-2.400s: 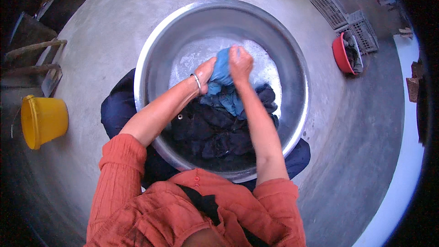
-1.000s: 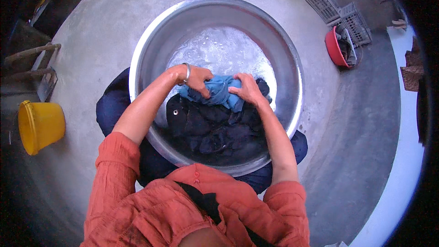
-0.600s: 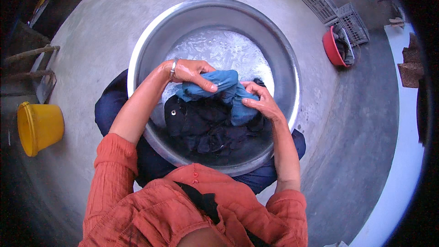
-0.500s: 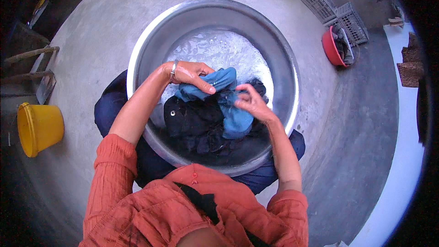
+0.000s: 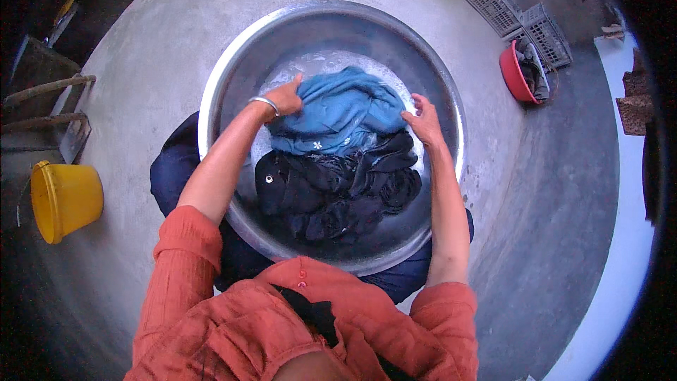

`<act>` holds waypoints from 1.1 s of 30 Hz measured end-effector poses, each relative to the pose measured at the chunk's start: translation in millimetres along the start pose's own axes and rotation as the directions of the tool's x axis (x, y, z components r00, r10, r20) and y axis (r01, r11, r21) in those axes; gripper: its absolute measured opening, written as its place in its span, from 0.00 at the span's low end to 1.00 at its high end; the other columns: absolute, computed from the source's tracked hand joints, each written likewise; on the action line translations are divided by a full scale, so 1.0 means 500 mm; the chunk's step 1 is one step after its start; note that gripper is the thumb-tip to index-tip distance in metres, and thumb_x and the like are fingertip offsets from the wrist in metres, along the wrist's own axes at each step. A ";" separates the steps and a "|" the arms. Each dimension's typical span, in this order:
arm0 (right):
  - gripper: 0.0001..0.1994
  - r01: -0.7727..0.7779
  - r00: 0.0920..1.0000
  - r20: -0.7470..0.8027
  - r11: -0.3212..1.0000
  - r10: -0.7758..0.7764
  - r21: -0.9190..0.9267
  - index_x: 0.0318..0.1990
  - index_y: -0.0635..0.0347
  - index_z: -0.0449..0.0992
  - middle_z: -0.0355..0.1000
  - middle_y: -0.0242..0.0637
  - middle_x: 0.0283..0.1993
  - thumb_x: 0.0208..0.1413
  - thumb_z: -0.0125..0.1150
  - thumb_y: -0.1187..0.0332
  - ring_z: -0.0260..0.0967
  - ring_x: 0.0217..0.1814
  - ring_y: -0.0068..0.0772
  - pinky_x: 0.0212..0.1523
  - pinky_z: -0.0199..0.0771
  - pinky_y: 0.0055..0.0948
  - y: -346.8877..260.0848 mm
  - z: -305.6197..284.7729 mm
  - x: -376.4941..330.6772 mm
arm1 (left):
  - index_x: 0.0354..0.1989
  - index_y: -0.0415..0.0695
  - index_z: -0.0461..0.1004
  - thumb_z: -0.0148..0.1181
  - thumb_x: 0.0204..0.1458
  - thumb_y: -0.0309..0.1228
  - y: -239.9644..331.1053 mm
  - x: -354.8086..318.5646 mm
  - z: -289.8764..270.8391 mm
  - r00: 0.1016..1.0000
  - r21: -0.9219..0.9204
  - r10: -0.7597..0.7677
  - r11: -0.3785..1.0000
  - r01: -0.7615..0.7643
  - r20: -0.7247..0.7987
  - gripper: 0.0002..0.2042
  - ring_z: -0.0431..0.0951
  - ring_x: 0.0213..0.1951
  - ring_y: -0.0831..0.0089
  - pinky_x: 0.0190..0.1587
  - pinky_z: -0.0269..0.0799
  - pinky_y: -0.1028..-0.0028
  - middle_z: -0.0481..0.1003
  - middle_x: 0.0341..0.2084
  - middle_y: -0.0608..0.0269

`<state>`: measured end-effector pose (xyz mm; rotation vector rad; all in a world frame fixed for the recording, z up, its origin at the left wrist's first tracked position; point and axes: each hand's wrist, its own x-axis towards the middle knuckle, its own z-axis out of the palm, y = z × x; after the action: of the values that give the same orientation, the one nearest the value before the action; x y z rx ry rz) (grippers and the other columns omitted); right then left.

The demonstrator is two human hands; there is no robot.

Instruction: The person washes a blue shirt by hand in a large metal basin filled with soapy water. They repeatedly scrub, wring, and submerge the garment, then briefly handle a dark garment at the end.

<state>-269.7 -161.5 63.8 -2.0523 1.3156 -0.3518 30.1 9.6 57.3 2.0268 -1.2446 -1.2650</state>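
A wet blue garment [image 5: 345, 109] with small white flower marks is spread across soapy water in a large metal basin [image 5: 214, 85]. My left hand [image 5: 285, 97], with a bangle at its wrist, grips the garment's left edge. At the opposite edge, my right hand [image 5: 424, 124] pinches the cloth between thumb and fingers, some of them raised. Bunched black clothing [image 5: 331, 190] lies in the near half of the basin, touching the blue cloth. A round metal eyelet shows on its left part.
On the concrete floor, a yellow bucket [image 5: 77, 194] lies to the left, below a wooden-framed piece [image 5: 53, 123]. Far right, a red tub [image 5: 516, 76] holds dark cloth beside grey plastic crates [image 5: 543, 37]. My knees flank the basin.
The blue garment went from a bunched, twisted heap to a wide spread farther from me. My hands moved apart to its two sides, and more of the black clothing shows.
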 end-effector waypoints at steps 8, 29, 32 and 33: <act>0.28 0.056 0.993 -0.080 0.953 -0.083 -0.297 0.54 0.47 0.63 0.54 0.50 0.57 0.41 0.58 0.56 0.53 0.59 0.47 0.57 0.50 0.43 -0.017 0.172 0.076 | 0.60 0.44 0.51 0.41 0.38 0.20 -0.031 0.020 0.051 0.997 0.104 0.068 0.992 -0.065 -0.026 0.32 0.63 0.54 0.57 0.55 0.56 0.70 0.62 0.52 0.43; 0.10 0.573 0.819 -0.122 0.812 -0.561 0.113 0.25 0.59 0.71 0.63 0.40 0.42 0.30 0.59 0.67 0.62 0.42 0.46 0.42 0.66 0.35 -0.346 0.245 -0.101 | 0.35 0.49 0.70 0.45 0.45 0.61 0.000 0.016 0.047 0.933 -0.954 -0.351 0.242 0.178 0.085 0.27 0.71 0.38 0.65 0.38 0.67 0.63 0.71 0.37 0.61; 0.07 0.676 0.729 -0.185 0.736 -0.659 0.040 0.21 0.58 0.71 0.66 0.37 0.38 0.34 0.60 0.66 0.64 0.37 0.45 0.34 0.67 0.38 -0.422 0.228 -0.172 | 0.25 0.48 0.68 0.50 0.47 0.55 -0.048 0.010 0.032 0.900 -0.929 0.232 0.056 0.367 0.370 0.21 0.71 0.29 0.69 0.33 0.68 0.67 0.70 0.23 0.61; 0.07 0.651 0.740 -0.227 0.759 -0.634 0.002 0.21 0.58 0.71 0.66 0.38 0.37 0.36 0.60 0.66 0.65 0.36 0.44 0.34 0.67 0.38 -0.413 0.232 -0.162 | 0.23 0.47 0.69 0.51 0.47 0.53 -0.034 -0.001 0.042 0.934 -0.952 0.185 0.066 0.299 0.306 0.20 0.71 0.28 0.70 0.33 0.68 0.67 0.70 0.21 0.61</act>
<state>-98.2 10.7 123.7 -2.4001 0.6244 -0.9419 19.6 20.2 34.8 0.7187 -0.0391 -1.8168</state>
